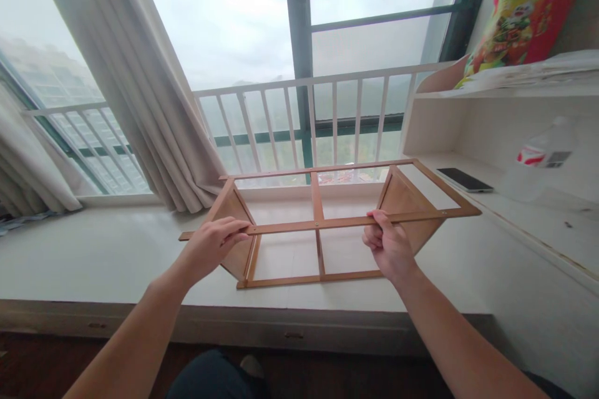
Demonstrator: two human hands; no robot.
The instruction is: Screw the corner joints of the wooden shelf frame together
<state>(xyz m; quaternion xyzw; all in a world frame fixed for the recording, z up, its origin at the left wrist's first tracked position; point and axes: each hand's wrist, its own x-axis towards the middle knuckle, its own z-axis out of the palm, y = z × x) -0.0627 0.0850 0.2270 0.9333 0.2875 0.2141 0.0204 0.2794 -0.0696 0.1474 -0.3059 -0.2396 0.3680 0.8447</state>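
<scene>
Both hands grip wooden rack on sill; phone and curtain flank it.

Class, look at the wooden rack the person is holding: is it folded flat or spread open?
Spread open: the wooden rack's two side panels stand apart, and its slatted frames sit at separate levels.

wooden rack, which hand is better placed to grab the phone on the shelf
Probably the right hand: it grips the wooden rack on the side nearest the phone. The left hand holds the far end.
</scene>
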